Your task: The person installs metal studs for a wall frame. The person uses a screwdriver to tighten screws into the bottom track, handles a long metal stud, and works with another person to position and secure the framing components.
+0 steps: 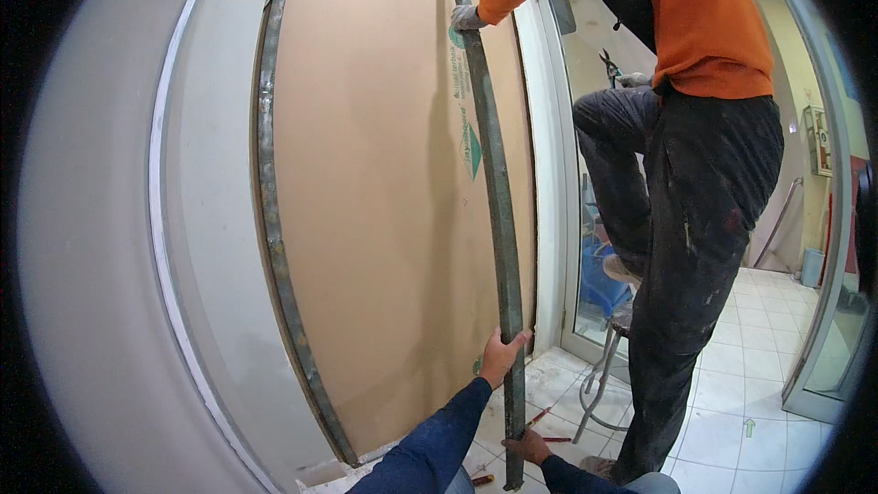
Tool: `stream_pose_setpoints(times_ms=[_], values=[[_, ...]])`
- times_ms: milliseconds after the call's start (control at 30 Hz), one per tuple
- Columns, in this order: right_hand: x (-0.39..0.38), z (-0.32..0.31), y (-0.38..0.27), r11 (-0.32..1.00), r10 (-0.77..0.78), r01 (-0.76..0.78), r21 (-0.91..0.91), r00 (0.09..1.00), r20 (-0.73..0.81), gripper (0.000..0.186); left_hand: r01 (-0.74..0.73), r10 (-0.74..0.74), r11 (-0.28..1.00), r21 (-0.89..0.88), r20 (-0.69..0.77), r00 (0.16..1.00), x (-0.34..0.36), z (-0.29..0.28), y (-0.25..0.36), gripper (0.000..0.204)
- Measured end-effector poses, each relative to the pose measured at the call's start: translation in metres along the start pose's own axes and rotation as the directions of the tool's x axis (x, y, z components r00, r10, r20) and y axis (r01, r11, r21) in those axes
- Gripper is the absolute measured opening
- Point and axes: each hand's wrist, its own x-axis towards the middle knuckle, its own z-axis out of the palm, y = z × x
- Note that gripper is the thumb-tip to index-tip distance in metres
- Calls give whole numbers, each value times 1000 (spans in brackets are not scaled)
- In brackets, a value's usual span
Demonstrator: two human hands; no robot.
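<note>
A long grey metal strut (500, 192) stands upright with a slight tilt, running from twelve o'clock down to between five and six, in front of a pinkish-tan wall board (366, 174). At five o'clock the wearer's left hand (499, 357) is curled around it; just below, the right hand (527, 447) is closed on it near its lower end, some fingers hidden. The low, stacked grips probably keep the foot of the strut steady. Near one o'clock a co-worker's gloved hand (468, 18) grasps it high up, likely balancing the top. That co-worker, in an orange top at two o'clock, holds snips (610, 64) in the other hand, with one leg bent above a metal-legged stool (599, 375) at half past four, perhaps for reach. A metal strip (268, 155) edges the board toward ten o'clock; white floor tiles (722, 402) spread at four.
</note>
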Motion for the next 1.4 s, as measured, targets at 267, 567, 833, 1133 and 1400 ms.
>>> stream_pose_setpoints(times_ms=[267,567,833,1133,1400], values=[[8,-1,-50,952,-92,206,-228,898,430,102,106,74,864,491,-333,940,19,-47,-40,66],[57,-108,4,996,88,-79,-39,921,380,48,135,105,888,440,-479,871,8,-220,-66,49],[74,-185,82,976,219,-207,-70,928,302,48,90,298,820,565,-556,776,-52,-259,14,43],[13,-168,-11,840,213,-9,-543,926,313,43,363,231,735,573,-715,660,-48,-220,1,53],[16,-163,-26,853,-96,225,-471,954,283,36,395,115,692,604,-632,766,5,-137,-34,56]])
